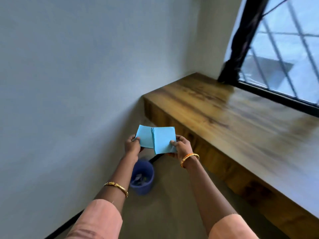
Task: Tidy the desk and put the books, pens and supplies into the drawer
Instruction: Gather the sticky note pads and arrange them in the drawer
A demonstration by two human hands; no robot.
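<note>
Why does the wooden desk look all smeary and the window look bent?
In the head view, the wooden desk is streaked by motion blur, window light glares off its top, the wide lens bends the window frame, and the blue paper stays fairly sharp.

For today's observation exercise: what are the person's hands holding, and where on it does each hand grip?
A folded light blue cloth: the left hand pinches its left edge, the right hand its right edge.

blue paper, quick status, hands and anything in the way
Left hand and right hand each pinch a side of the blue paper. Held in the air beside the desk. Bin below on the floor. Nothing in the way.
</note>
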